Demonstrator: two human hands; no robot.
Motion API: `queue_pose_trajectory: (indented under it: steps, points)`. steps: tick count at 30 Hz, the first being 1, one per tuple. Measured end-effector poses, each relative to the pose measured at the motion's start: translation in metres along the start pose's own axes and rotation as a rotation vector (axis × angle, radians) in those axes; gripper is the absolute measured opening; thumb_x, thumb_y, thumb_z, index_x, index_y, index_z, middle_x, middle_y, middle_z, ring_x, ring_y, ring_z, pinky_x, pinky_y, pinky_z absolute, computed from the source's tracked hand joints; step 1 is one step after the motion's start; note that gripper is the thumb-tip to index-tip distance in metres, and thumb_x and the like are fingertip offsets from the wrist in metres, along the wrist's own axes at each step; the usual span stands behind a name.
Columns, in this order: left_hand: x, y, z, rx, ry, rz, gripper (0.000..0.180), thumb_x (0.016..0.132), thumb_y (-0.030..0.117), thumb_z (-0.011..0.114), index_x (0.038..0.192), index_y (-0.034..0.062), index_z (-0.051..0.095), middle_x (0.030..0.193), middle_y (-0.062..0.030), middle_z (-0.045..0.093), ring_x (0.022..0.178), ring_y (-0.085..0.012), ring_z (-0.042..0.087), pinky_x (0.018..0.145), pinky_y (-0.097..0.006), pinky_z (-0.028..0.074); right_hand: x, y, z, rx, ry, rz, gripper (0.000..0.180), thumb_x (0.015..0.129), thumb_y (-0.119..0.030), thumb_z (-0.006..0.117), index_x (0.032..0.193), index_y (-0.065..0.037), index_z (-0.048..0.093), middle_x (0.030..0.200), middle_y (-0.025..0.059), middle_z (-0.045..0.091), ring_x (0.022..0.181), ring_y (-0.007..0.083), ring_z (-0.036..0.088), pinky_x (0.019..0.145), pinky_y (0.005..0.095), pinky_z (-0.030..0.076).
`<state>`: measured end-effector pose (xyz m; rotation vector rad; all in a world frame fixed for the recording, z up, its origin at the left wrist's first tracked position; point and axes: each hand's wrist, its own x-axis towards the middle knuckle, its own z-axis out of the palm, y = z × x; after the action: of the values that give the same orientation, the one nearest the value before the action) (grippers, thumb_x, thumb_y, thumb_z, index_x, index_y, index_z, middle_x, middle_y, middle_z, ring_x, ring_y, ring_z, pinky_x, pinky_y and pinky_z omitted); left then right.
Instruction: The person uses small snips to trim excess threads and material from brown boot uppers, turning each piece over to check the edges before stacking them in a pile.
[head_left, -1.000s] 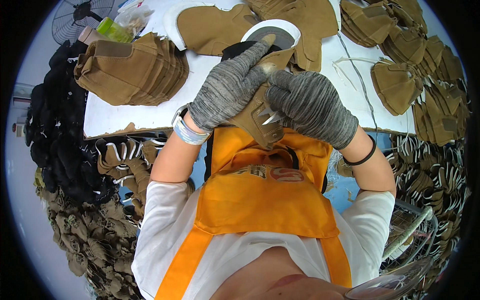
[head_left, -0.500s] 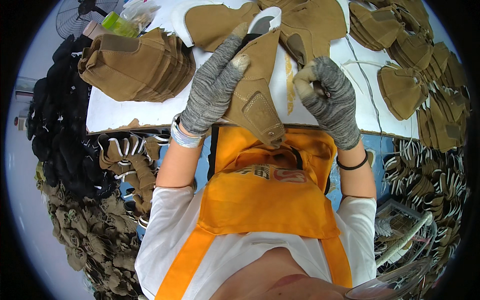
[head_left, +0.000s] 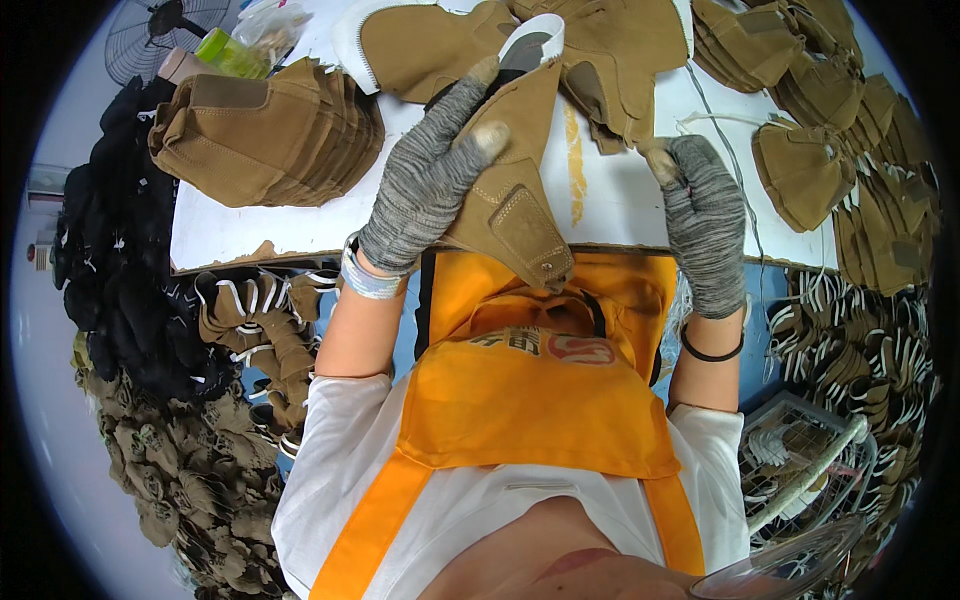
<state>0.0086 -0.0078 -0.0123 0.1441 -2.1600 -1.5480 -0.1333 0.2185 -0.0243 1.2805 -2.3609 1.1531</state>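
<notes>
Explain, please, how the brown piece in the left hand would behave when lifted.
The brown piece probably flexes, looking like thin, stitched sheet. It seems light: the left hand holds it alone. Its matte surface is likely not slippery.

The left hand (head_left: 420, 185) and right hand (head_left: 708, 225) are covered in matt knitted cloth; the brown upper (head_left: 525, 170) is made of matt, suede-like material, ridged with stitching; the table (head_left: 622, 215) is faced smooth, its edge chipped rough; the apron (head_left: 530, 425) is cut from creased cloth; the fan guard (head_left: 165, 45) is formed of wire
</notes>
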Motion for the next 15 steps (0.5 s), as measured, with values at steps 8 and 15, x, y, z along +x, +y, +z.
queue_pose_trajectory:
  steps: [8,15]
  points:
    - [-0.003,0.009,-0.002,-0.153,-0.166,-0.164,0.082,0.075,0.038,0.075,0.139,0.0034,0.037,0.133,-0.0140,0.048,0.122,-0.0219,0.046,0.102,-0.033,0.036,-0.010,-0.020,0.024,0.206,-0.100,0.023,0.028,0.088,-0.025,0.060,0.106,-0.004,0.060,0.082,0.0148,0.064,0.073,0.0284,0.064,0.065,0.0341,0.051]
    - [-0.005,0.007,-0.010,-0.324,-0.211,-0.270,0.078,0.077,0.035,0.071,0.139,0.0018,0.036,0.132,-0.0132,0.048,0.122,-0.0219,0.045,0.103,-0.033,0.035,0.007,-0.048,0.033,-0.061,-0.147,-0.378,0.042,0.081,-0.026,0.065,0.120,-0.012,0.059,0.078,0.0085,0.056,0.069,0.0244,0.057,0.061,0.0346,0.046]
